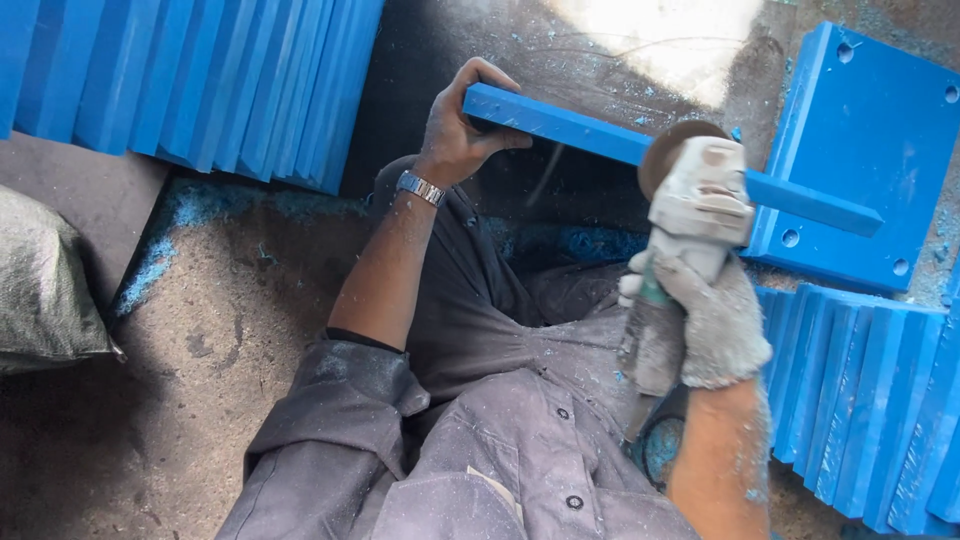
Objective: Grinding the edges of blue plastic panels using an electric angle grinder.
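Left hand (462, 125) first: we have it bare, a wristwatch (421, 187) at the wrist, clamped over the near end of a blue plastic plate (560, 122) that we hold edge-up across our lap. Our right hand (715, 318), in a dusty knit work glove, is wrapped tight around the body of an angle grinder (690, 225), and the grinder's disc (672, 150) sits just above that hand, touching or almost touching the plate's upper edge about midway along its length. We cannot tell whether the disc is spinning.

How far along are we? We judge ourselves well into a long batch. Blue shavings lie on the floor below and between our hands and cling to our grey shirt (480, 440) and trousers, so a good deal of edge work looks done. Beyond the left hand, up and to its left, stands a tight row of blue plates (200, 80) on edge; under and to the right of the right hand leans a second row (860, 400). Which row is finished and which is waiting we cannot say. Past the grinder, a drilled blue plate (880, 140) lies flat with holes at its corners. On the plate in hand, the stretch beyond the disc seems yet to be dressed, though the edge finish is too fine to read.
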